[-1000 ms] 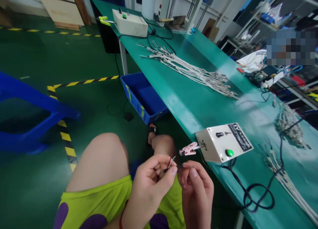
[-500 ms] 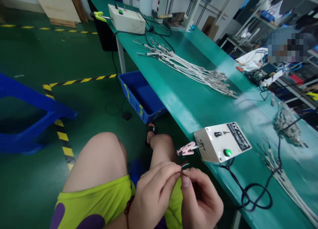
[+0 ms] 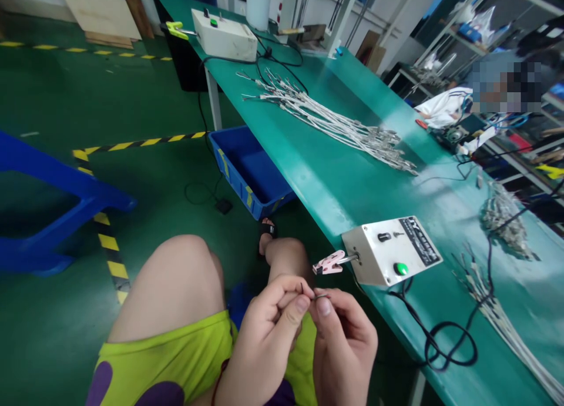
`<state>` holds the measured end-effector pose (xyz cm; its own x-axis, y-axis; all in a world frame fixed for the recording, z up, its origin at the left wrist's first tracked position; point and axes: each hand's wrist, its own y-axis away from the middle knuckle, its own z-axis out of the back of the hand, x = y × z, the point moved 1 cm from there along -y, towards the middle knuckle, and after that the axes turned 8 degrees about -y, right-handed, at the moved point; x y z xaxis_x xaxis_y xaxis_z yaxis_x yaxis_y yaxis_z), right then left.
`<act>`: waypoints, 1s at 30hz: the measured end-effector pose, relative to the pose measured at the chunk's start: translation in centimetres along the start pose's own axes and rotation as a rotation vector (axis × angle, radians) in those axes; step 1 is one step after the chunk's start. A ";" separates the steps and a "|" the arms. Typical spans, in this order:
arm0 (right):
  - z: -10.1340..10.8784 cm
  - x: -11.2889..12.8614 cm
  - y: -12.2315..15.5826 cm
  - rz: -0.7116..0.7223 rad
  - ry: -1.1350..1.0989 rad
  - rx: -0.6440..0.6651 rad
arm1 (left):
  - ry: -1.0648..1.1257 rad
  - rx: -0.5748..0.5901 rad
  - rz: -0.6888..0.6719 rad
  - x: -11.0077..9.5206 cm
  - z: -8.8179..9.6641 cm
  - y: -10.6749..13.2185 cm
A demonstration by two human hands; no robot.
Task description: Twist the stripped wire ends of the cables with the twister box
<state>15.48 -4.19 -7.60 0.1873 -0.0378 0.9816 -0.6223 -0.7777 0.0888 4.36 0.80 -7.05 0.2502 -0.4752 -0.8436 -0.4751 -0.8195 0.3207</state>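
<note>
Thin wires (image 3: pixel 320 297) are pinched between my two hands, low in the middle of the view; most of their length is hidden by the fingers. My left hand (image 3: pixel 271 329) is closed, thumb against forefinger, with a short dark wire end poking up by the fingertips. Close against it, my right hand (image 3: pixel 341 341) is closed too, its thumb and forefinger gripping the wires. Just beyond the fingers, a pink clothespin-like clip (image 3: pixel 329 262) sits on a metal shaft from a white control box (image 3: pixel 392 248) with a green button at the table edge.
The green table (image 3: pixel 304 177) carries a bundle of white cables (image 3: pixel 335 124), a tangled cable heap (image 3: pixel 506 221) and more cables (image 3: pixel 497 318). A second white box (image 3: pixel 224 36) has a yellow-green clip. Below stands a blue bin (image 3: pixel 251 171). A person (image 3: pixel 497 83) is across the table.
My hands have moved slightly left. The left thumb now lies across the forefinger, and the red and pale wire ends that stuck out are no longer visible.
</note>
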 end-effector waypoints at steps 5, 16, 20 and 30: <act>0.1 0.2 -0.6 -0.034 -0.031 -0.046 | -0.037 0.061 0.011 -0.4 0.4 -0.4; 1.0 5.6 2.6 -0.020 -0.330 0.172 | -0.041 0.083 -0.136 -3.5 -3.4 5.3; 1.1 10.1 4.2 0.053 -0.460 0.319 | 0.055 0.075 -0.250 -6.4 -6.9 8.9; 1.0 15.0 4.6 0.295 -0.526 0.350 | 0.108 0.104 -0.375 -9.3 -11.4 11.6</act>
<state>16.19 -8.98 7.31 0.4469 -0.5086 0.7359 -0.4384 -0.8416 -0.3154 6.08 -7.93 9.45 0.5069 -0.1849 -0.8420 -0.4157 -0.9081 -0.0509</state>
